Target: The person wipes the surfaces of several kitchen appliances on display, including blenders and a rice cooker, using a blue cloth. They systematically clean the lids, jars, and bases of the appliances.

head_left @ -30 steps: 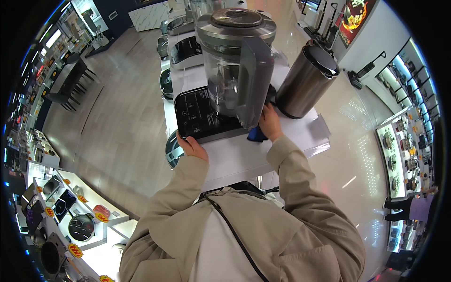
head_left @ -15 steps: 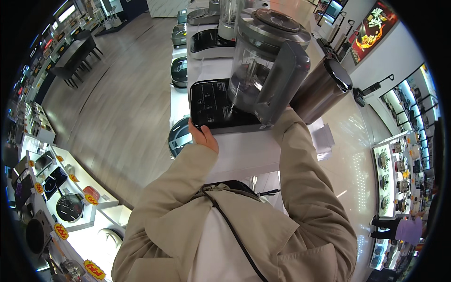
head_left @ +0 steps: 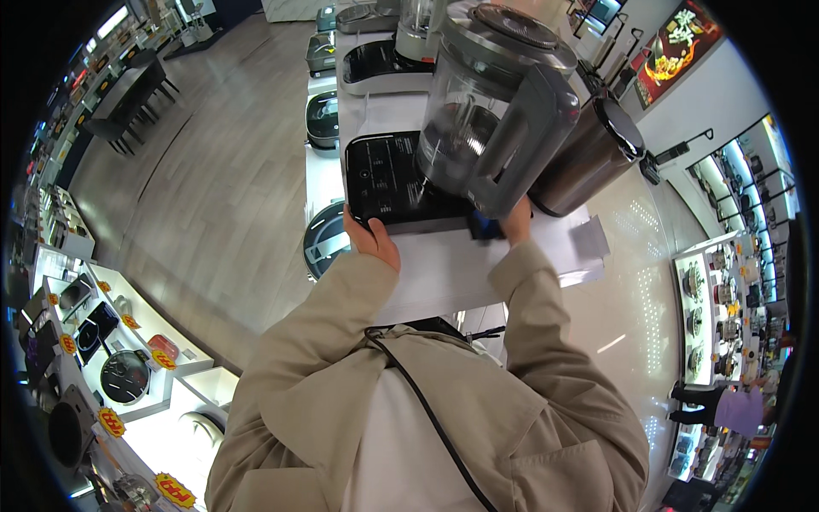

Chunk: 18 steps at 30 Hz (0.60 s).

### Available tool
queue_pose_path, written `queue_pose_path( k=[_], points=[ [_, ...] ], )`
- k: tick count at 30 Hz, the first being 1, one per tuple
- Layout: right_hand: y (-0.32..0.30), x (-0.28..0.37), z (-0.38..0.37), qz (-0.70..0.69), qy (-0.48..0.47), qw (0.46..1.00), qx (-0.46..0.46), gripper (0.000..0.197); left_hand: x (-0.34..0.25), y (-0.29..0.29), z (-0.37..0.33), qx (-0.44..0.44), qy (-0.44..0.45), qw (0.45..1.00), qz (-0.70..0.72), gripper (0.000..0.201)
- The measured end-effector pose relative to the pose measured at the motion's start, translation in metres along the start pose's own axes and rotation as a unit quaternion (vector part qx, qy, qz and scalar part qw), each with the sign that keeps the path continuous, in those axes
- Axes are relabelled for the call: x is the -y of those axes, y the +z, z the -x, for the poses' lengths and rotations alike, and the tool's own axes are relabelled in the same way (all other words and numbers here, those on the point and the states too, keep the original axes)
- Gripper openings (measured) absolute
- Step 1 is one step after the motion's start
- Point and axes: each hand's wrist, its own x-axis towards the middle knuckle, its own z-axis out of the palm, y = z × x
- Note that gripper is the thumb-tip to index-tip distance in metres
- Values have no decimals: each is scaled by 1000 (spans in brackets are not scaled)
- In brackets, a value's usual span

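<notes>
We are gripping the near left corner of a countertop blender's base (head_left: 388,183) with our left hand (head_left: 374,244), the fingers curling around the side and the thumb lying along the near face. Our right hand (head_left: 517,226) is reaching in at the near right part of the base, below the jug's handle (head_left: 536,136); a dark blue cloth (head_left: 486,227) is showing just left of it, and we are not able to tell how firmly those fingers are closing on the base or cloth. The clear blender jug (head_left: 450,145) is standing on the base, beyond and between our hands, with its grey round lid (head_left: 512,32) sitting on top. The base is resting on a white table (head_left: 439,277), its black control panel (head_left: 375,166) lying just beyond our left hand. A brown metallic canister (head_left: 589,162) is standing beyond and to the right of our right hand. A round lidded pan (head_left: 326,237) is sitting just left of our left hand, and another appliance base (head_left: 384,72) is standing farther beyond it.
</notes>
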Motion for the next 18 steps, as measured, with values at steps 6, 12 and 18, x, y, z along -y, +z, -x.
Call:
queue_pose_path(
  k=[6,12,18],
  points=[
    [7,7,-22,-376,169,911,26,45,1,-2,0,2,-12,1000,-2,62],
    [7,31,63,-16,-6,998,-62,61,1,0,1,3,-3,1000,21,66],
    [-19,55,64,200,-171,965,-3,83,-1,0,1,5,-18,1000,19,63]
  ],
)
